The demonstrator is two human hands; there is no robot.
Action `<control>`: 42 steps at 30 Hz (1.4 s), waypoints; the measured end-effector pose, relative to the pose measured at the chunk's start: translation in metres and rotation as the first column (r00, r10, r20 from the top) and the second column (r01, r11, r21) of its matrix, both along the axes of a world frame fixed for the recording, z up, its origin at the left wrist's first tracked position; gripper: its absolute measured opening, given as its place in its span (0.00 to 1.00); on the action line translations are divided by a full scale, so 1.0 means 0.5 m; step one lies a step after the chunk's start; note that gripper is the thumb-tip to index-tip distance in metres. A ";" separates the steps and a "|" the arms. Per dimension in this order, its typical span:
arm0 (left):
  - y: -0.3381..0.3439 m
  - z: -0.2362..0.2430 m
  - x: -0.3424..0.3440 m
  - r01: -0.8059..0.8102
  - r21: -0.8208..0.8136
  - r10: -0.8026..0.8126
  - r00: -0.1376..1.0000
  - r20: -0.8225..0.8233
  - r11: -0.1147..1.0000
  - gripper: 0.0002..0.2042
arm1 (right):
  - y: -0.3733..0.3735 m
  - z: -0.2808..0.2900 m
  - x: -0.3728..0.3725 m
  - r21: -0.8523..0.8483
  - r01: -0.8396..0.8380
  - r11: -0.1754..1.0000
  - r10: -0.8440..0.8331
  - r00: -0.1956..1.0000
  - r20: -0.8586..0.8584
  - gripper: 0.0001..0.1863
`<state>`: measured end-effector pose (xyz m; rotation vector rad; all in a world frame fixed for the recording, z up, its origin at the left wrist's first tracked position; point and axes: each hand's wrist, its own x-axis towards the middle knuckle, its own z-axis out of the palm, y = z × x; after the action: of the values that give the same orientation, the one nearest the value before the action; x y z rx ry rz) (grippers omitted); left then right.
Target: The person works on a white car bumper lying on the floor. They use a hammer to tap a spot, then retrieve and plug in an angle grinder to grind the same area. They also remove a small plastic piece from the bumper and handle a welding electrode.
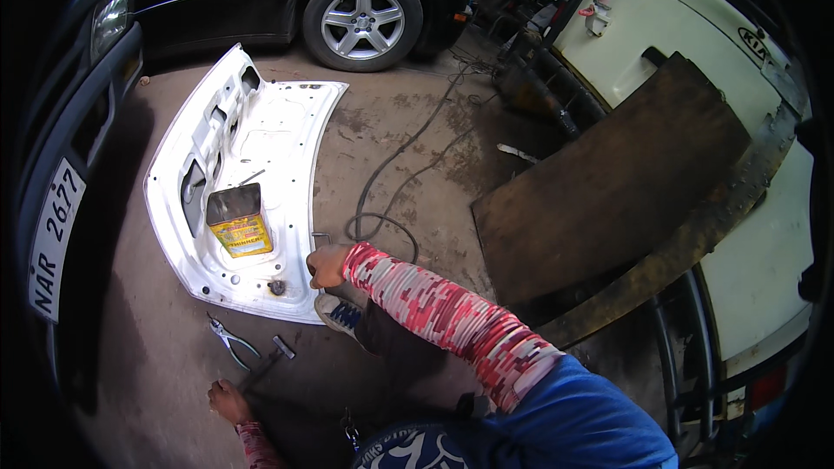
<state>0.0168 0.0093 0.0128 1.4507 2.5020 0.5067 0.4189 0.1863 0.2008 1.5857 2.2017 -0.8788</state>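
Observation:
At the near right edge of the white car trunk lid (282, 143), my right hand (328, 267) is closed. A thin bent metal rod (321, 235) sticks out above its fingers. Lower left, my left hand (228, 401) is curled low over the ground around the dark handle of a hammer (284, 347), whose head points away toward the lid. Pliers (230, 339) with spread handles lie between that hand and the lid. On the lid's inner face stands a square yellow tin (243, 234) with a dark top; a thin rod (252, 178) is beside it.
My shoe (339, 313) is against the lid's near corner. Dark cables (391, 161) loop over the floor to the right. A large brown metal sheet (608, 182) leans against a pale vehicle (756, 295). A black car (362, 22) stands behind, another vehicle's bumper (87, 130) at left.

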 end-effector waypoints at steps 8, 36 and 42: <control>0.000 -0.060 -0.019 -0.005 0.075 0.005 1.000 0.006 0.997 0.23 | -0.016 -0.016 -0.014 0.068 0.057 0.996 -0.051 0.994 -0.096 0.25; -0.068 -0.042 -0.039 -0.059 -0.004 0.059 0.996 0.069 0.998 0.24 | -0.049 -0.011 -0.039 -0.136 0.160 0.978 -0.183 0.967 -0.176 0.24; -0.067 -0.056 -0.042 -0.075 -0.019 0.077 0.994 0.072 0.997 0.25 | -0.049 -0.020 -0.043 -0.117 0.154 0.981 -0.173 0.970 -0.174 0.25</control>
<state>-0.0042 -0.0242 -0.0152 1.3112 2.5061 0.5407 0.3975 0.1618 0.1910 1.7173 2.1271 -1.2107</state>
